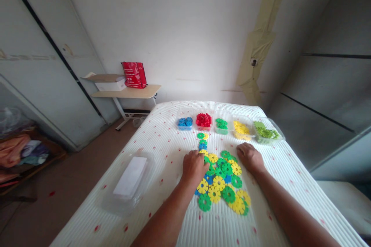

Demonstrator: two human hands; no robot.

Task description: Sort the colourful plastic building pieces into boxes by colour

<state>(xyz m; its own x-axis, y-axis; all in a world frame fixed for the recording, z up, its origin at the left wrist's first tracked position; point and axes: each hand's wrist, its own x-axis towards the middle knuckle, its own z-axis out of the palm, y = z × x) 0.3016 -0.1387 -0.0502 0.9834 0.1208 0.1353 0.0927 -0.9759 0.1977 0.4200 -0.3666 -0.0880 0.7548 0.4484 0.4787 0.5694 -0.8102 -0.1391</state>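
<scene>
A flat cluster of joined green, yellow and blue snowflake discs (223, 185) lies on the white dotted tablecloth (162, 139) in front of me. My left hand (193, 166) rests on the cluster's left edge, fingers curled closed over discs near a yellow one (203, 152). My right hand (248, 156) sits closed at the cluster's upper right edge, knuckles up; what its fingers hold is hidden. A short strip of green, yellow and blue discs (202, 139) runs from the cluster toward the trays.
Several clear trays stand in a row at the far edge: blue discs (184, 122), red (203, 120), green (222, 125), yellow (241, 130), light green (266, 132). A clear lidded box with white paper (130, 179) lies at left. Beyond stands a side table with a red bag (133, 74).
</scene>
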